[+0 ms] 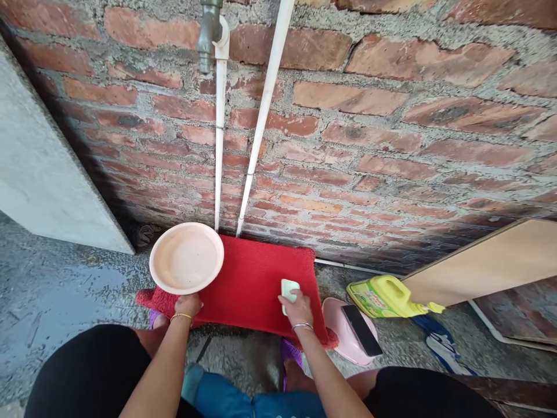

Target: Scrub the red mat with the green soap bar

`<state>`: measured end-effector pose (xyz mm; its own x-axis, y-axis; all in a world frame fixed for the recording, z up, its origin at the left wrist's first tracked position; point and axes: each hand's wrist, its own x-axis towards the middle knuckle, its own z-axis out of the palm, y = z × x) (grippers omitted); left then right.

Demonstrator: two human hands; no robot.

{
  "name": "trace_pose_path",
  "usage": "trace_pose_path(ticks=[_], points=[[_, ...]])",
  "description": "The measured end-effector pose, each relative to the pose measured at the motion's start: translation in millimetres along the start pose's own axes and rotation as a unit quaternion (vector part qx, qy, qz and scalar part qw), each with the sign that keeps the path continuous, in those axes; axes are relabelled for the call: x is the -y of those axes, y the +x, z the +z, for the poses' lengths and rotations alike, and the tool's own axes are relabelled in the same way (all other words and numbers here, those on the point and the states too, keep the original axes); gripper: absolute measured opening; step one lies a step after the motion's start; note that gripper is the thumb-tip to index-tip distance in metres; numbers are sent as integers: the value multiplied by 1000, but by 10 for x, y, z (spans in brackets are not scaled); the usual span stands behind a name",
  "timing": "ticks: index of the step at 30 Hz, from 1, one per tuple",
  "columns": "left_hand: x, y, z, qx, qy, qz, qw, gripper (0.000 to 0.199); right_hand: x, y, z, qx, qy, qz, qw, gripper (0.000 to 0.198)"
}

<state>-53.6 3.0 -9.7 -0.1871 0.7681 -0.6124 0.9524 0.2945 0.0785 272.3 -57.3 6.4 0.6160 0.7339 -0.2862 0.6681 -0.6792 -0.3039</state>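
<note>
Peach basin (187,255) is sitting at the red mat's (252,284) left end. Left hand (188,305) is curling by its near rim — can't tell what it's gripping. Right hand (299,309) is wrapping partly closed around a pale green block (289,287) over the mat's right half — black phone (362,330), yellow jug (378,296) are lying farther right.

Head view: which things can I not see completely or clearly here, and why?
All in the head view:
Left hand: most fingers hidden by the hand itself; grip unclear.
Pale green block: partly covered by the right hand.
Metal tap: top cut off by the upper edge.
Yellow bottle: label lettering too small to read.
</note>
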Motion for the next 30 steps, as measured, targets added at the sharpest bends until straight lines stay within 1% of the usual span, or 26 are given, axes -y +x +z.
trace_pose_path(ticks=[1,3,6,8,10,13,16,19,23,25,27,29,30], points=[[11,6,-2,5,-2,0,1000,44,168,-120,110,19,0,-46,999,39],[36,14,-2,9,-7,2,1000,44,519,-391,345,69,-10,-146,987,36],[63,12,1,11,-14,4,1000,44,965,-762,652,134,-35,-269,953,37],[62,7,0,14,-19,-1,1000,45,1149,-904,781,156,-52,-316,934,40],[48,7,-8,16,-23,-9,1000,46,1224,-934,832,164,-59,-329,928,41],[18,20,-22,20,-25,-26,999,52,1144,-814,765,158,-55,-302,938,40],[-11,36,-7,21,-22,-38,999,57,880,-609,584,131,-53,-252,957,36],[-30,46,47,13,-18,-32,999,50,492,-403,376,100,-59,-176,978,35],[-30,79,121,-4,-20,-17,1000,46,-144,-138,128,48,-54,-63,995,35],[-22,111,139,-11,-22,-14,1000,45,-451,-14,11,28,-32,4,999,36],[-13,144,148,-15,-25,-13,999,44,-674,81,-95,12,-9,72,997,36],[-6,167,156,-23,-30,-13,999,42,-747,115,-165,1,2,114,993,35],[-3,174,162,-29,-33,-12,999,42,-713,100,-176,0,2,118,993,35]])
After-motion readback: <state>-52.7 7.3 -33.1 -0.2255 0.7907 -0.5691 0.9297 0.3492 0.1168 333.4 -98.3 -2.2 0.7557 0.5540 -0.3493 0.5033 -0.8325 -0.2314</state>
